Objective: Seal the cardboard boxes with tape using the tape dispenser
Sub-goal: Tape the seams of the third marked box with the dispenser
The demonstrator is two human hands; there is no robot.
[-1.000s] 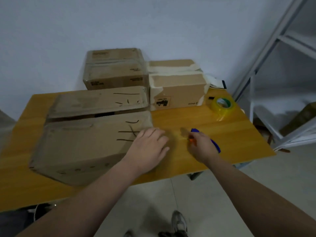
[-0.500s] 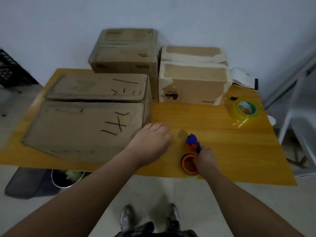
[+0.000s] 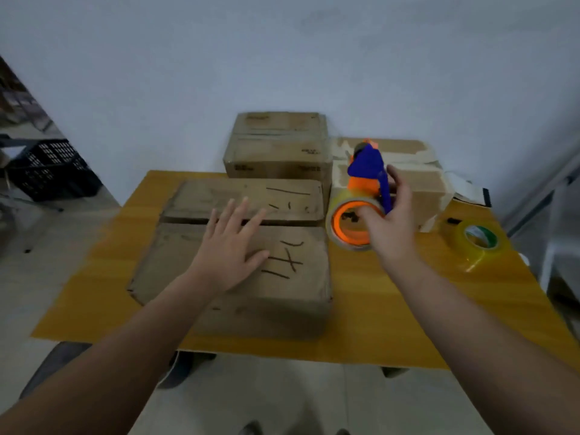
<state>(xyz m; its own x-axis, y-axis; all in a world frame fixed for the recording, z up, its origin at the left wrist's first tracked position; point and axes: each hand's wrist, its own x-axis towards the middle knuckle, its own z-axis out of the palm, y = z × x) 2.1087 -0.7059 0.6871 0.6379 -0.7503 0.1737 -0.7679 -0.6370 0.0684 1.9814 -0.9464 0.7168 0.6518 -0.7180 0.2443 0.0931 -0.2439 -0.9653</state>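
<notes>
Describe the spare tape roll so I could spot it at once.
Start at the yellow table. Near its right edge lies the loose tape roll, by itself. Unlike the roll in the orange dispenser held by the right hand, its core is green.

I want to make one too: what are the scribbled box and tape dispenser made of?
Box: brown cardboard, it seems, matt, with frayed edges and pen marks. Dispenser: probably plastic, smooth, bright orange and blue. Its roll: clear glossy tape.
</notes>
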